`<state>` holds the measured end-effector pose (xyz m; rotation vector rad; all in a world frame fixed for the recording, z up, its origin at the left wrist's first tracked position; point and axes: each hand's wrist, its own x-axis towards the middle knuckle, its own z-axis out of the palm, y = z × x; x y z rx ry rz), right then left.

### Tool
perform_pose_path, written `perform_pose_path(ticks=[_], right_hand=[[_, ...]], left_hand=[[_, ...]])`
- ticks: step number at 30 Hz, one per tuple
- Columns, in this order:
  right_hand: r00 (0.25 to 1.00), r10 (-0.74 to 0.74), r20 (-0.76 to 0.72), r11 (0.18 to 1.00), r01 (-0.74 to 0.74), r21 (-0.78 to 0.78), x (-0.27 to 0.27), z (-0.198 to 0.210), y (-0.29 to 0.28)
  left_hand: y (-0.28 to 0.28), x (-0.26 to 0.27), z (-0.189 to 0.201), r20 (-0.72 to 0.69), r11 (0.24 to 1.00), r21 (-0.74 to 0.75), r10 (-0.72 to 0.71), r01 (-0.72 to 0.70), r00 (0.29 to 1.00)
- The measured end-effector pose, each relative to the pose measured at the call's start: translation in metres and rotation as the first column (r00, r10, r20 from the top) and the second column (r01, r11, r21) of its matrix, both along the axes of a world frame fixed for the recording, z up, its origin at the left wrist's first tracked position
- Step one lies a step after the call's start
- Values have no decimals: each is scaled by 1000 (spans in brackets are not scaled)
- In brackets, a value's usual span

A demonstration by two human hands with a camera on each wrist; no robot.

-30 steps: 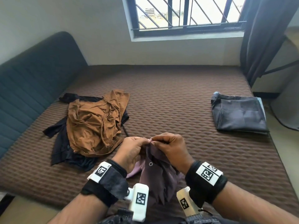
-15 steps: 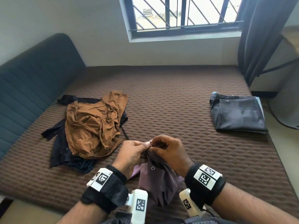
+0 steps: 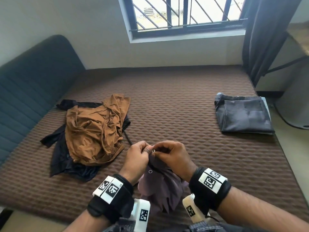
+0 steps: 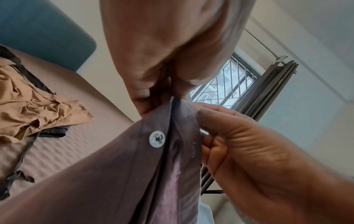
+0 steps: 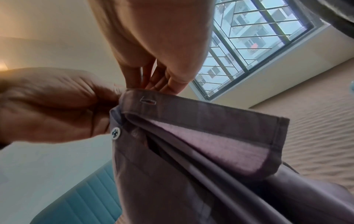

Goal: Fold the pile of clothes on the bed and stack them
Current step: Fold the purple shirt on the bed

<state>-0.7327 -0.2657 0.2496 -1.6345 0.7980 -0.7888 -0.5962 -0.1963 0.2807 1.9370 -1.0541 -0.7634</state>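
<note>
You are holding both hands together, raised over the near edge of the bed [image 3: 184, 101], wrists angled inward and knuckles up. Your left hand [image 3: 136, 160] is pinching the button edge of the shirt [image 3: 160, 186] between thumb and curled fingers, its grip narrow and closed on cloth. Your right hand [image 3: 173, 157] is pinching the opposite edge, the one with the buttonhole [image 5: 148, 102], fingertips [image 5: 153, 81] pressing its top fold. A button [image 3: 153, 150] is sitting right between your two thumbs; a second one [image 4: 157, 139] is showing lower on the placket. The rest of the shirt is hanging down between your forearms toward the bed's near edge. The unfolded pile [image 3: 93, 129], brown cloth over black, is lying toward the bed's left side near the headboard [image 3: 30, 84]. The folded stack [image 3: 244, 116] is lying at the right edge.
</note>
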Motion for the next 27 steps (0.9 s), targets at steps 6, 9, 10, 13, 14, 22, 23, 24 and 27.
perform_pose_path(ticks=[6, 9, 10, 13, 14, 22, 23, 24, 27], right_hand=[[980, 91, 179, 954, -137, 266, 2, 11, -11], [978, 161, 136, 962, -186, 199, 0, 21, -20], [977, 181, 110, 966, -198, 168, -1, 24, -22], [933, 348, -93, 938, -347, 23, -8, 18, -24], [894, 404, -192, 911, -413, -8, -11, 14, -23], [953, 274, -126, 960, -265, 87, -49, 23, -54], [938, 306, -165, 952, -296, 83, -53, 27, -57], [925, 324, -198, 946, -314, 82, -57, 30, -59], [938, 276, -209, 958, -250, 143, -63, 33, -64]], left_hand=[[3, -12, 15, -382, 994, -98, 14, -56, 924], [2, -20, 27, -630, 989, -93, 33, -118, 776], [0, -19, 25, -670, 985, -92, 44, -142, 741], [-6, -11, 15, -632, 969, -94, 119, -228, 766], [-6, -7, 12, -586, 971, -94, 125, -221, 800], [13, 52, -3, 410, 943, 62, -322, 327, 853], [17, 56, -5, 434, 946, 33, -305, 323, 848], [19, 57, -4, 442, 951, 15, -283, 309, 851], [24, 57, -1, 465, 970, -88, -162, 227, 870]])
